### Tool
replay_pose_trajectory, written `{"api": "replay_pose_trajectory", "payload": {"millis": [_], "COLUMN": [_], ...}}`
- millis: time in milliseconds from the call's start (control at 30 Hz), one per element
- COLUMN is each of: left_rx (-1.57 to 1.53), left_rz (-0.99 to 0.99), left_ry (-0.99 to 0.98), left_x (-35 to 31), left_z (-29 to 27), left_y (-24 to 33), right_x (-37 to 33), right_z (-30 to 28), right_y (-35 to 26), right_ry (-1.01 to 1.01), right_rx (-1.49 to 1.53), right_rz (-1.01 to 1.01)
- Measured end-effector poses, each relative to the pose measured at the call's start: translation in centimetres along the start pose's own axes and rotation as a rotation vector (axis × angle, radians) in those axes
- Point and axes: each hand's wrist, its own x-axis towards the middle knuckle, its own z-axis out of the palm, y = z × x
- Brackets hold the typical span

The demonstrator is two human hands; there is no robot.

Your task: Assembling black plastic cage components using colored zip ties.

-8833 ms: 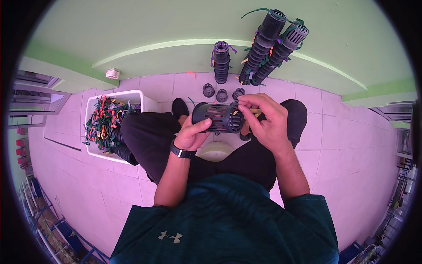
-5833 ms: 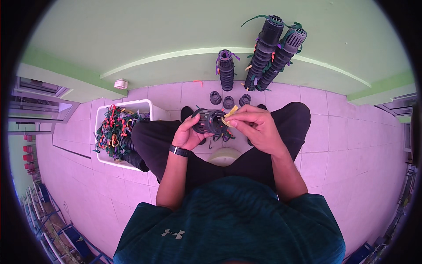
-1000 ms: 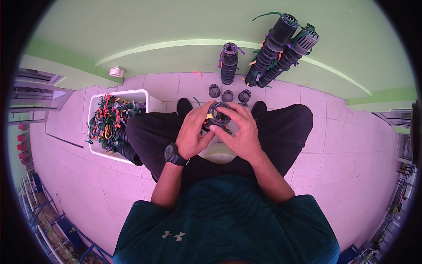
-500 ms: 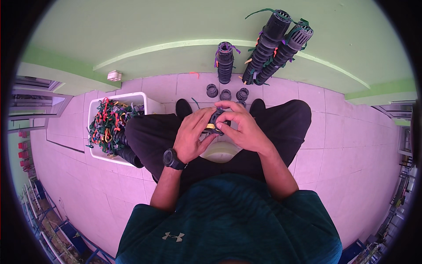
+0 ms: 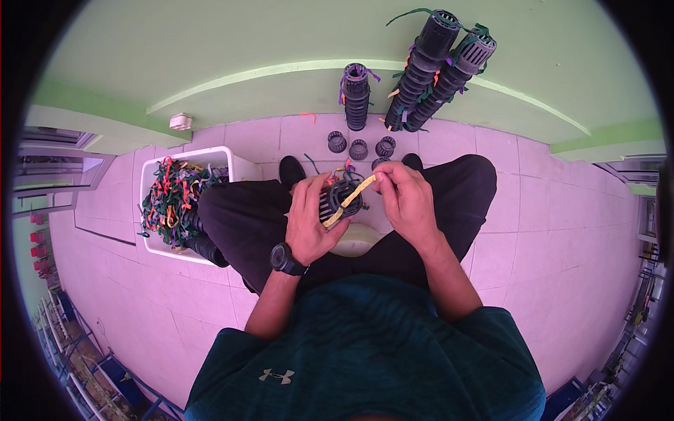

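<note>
My left hand (image 5: 309, 219), with a black watch on its wrist, is wrapped round a dark slotted plastic net cup (image 5: 351, 199) held in front of my lap. A yellow fabric strip (image 5: 361, 191) runs across the cup's open mouth. Its upper end is pinched between the thumb and fingers of my right hand (image 5: 406, 198), which is apart from the cup. The strip's lower end lies at the cup's near side, by my left thumb. Bits of orange and purple strip show at the cup's far side.
At my left stands a white bin (image 5: 246, 170) heaped with colourful fabric strips (image 5: 170, 203). Several loose net cups (image 5: 358, 149) sit on the tiled floor beyond my feet. Tall stacks of cups (image 5: 357, 98) stand by the green wall. A pale round object (image 5: 357, 241) lies between my legs.
My right hand has drawn back from the cup to the right, stretching the yellow strip out. The cup now shows more of its slotted side and mouth.
</note>
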Motion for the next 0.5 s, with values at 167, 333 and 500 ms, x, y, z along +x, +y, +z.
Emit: {"api": "replay_pose_trajectory", "payload": {"millis": [167,333,500], "left_rx": [0.044,0.143,0.16], "left_rz": [0.038,-0.066,-0.058], "left_ry": [0.068,0.15,0.143], "left_x": [0.0,-0.4,-0.3], "left_z": [1.5,3.3,3.6], "left_y": [0.0,0.0,0.2], "right_x": [-0.3,-0.3,0.2], "right_z": [1.4,1.9,2.3], "right_y": [-0.9,-2.0,-2.4], "right_ry": [0.053,0.11,0.203], "right_rx": [0.798,1.18,1.204], "right_rz": [0.318,0.423,0.463]}}
